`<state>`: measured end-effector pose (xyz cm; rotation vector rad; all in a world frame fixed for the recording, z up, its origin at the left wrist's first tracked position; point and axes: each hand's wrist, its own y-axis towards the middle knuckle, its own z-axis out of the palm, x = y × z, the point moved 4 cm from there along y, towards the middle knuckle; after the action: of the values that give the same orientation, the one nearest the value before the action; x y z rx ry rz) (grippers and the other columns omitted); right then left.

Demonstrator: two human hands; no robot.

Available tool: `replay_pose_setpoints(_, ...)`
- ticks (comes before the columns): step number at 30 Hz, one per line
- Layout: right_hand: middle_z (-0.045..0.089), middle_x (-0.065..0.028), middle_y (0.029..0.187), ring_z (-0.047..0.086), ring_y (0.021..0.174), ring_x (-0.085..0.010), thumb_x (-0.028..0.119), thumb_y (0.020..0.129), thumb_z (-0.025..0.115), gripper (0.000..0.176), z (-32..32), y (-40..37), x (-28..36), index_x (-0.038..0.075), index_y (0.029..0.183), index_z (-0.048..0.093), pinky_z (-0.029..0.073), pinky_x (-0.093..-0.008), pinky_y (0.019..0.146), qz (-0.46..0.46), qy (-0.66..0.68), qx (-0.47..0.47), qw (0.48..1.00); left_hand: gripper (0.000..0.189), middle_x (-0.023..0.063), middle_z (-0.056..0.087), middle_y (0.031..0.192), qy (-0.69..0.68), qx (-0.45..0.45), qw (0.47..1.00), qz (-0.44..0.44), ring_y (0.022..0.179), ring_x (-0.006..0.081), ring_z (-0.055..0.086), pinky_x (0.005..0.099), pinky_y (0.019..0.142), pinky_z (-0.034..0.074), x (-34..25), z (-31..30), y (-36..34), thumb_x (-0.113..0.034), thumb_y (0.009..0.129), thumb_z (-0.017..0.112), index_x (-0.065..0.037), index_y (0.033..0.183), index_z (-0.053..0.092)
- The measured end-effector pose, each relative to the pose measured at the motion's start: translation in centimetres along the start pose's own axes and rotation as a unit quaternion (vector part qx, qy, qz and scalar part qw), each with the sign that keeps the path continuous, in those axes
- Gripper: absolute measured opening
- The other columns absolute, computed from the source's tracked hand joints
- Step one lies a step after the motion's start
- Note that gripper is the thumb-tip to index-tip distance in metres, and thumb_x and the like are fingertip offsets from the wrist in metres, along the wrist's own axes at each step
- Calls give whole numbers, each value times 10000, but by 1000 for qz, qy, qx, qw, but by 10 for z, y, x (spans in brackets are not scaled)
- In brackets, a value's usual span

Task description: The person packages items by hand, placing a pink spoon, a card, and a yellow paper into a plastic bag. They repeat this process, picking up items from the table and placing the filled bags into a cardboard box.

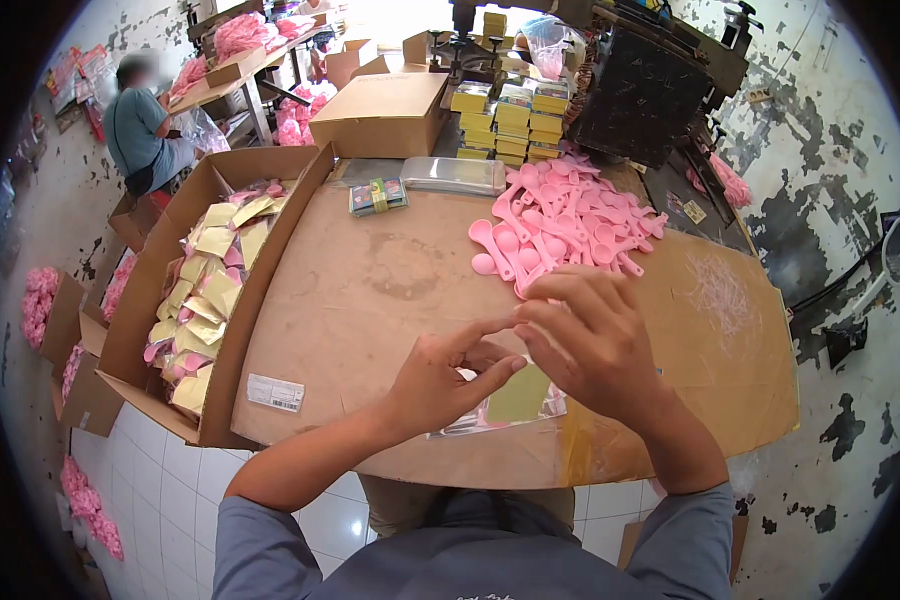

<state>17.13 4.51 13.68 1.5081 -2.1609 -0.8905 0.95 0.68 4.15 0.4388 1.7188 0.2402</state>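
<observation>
My left hand [448, 375] is over the front of the table, fingers curled in a pinch with the thumb near the index finger. Close on its right, my right hand [598, 345] has thumb and index finger bent together by the left fingertips. Whatever either hand grips is too thin or hidden to make out. Below both hands, at the table edge, lies a clear plastic bag with a yellow-green card [518, 396], partly covered by my fingers. Just beyond my right hand is a heap of pink plastic spoons [580, 215].
On the left stands an open cardboard box [315, 185] of bagged cards and spoons. A banded card stack [378, 197] and clear plastic case [454, 175] lie behind. Thin plastic strips [722, 300] lie right. Card stacks [512, 125] stand at the back; a person [138, 130] sits far left.
</observation>
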Motion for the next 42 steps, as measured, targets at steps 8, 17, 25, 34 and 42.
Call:
replay_pose_setpoints(8, 644, -68, 1008, 636, 1019, -239, 115, 764, 733, 200, 23, -12, 0, 48, 934, 651, 463, -372, 904, -46, -110, 49, 992, 502, 145, 786, 884, 186, 27, 981, 42, 707, 186, 766, 288, 602, 587, -2, 9, -5, -66, 945, 747, 31, 1401, 564)
replay_pose_setpoints(17, 645, -11, 800, 642, 704, -84, 111, 1007, 616, 96, -51, -93, -121, 28, 960, 613, 481, -237, 567, 364, 586, 110, 715, 408, 125, 788, 1029, -160, 15, 976, -149, 977, 124, 734, 265, 863, 574, 25, -5, 3, -67, 1008, 691, 28, 1390, 582)
replay_pose_setpoints(25, 687, -195, 1280, 650, 1219, -323, -57, 922, 566, 440, -88, -263, -239, 27, 1351, 617, 488, -436, 1064, 409, -447, 216, 766, 318, 136, 773, 1096, -181, -3, 967, -179, 1026, 137, 722, 268, 883, 572, 33, -5, 2, -97, 1032, 665, 56, 1308, 637)
replay_pose_setpoints(34, 523, -208, 1527, 487, 1415, -401, -80, 884, 559, 629, -82, -198, -233, 69, 1494, 529, 391, -468, 1171, 514, 296, 62, 803, 299, 103, 783, 1039, -145, 29, 965, -215, 938, 96, 706, 246, 820, 554, 43, -6, 3, -96, 1036, 643, 57, 1293, 660)
replay_pose_setpoints(42, 510, -174, 1553, 435, 1468, -334, -4, 881, 668, 656, -107, -175, -237, 56, 1515, 508, 337, -465, 1217, 415, -29, 140, 899, 294, 111, 779, 1076, -169, 22, 956, -237, 967, 98, 705, 251, 838, 560, 41, -7, 4, -111, 1045, 632, 57, 1284, 664)
